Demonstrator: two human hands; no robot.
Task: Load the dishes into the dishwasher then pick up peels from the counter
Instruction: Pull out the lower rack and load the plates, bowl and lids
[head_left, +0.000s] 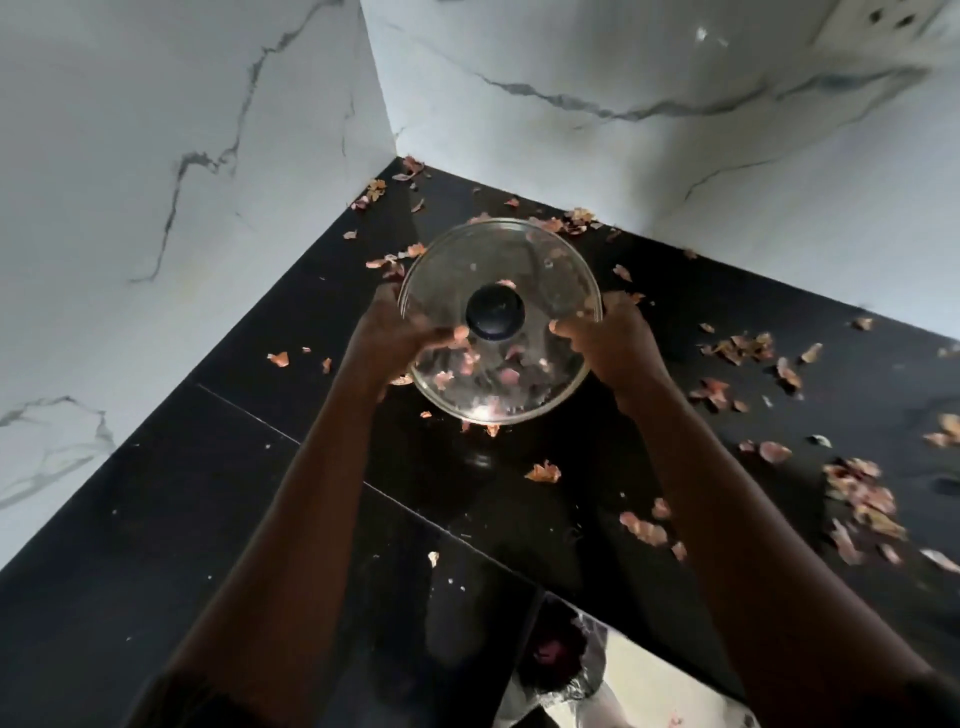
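A round glass lid (524, 260) with a black knob in its middle is held above the black counter (208, 493). My left hand (387, 340) grips its left rim and my right hand (613, 343) grips its right rim. Several pinkish onion peels lie on the lid's near half. More peels (543, 473) are scattered over the counter, thickest along the wall corner and at the right (862, 499).
White marble walls (675, 130) meet in a corner just behind the lid. Below the counter's front edge hangs a clear plastic bag (576, 670) with dark scraps inside.
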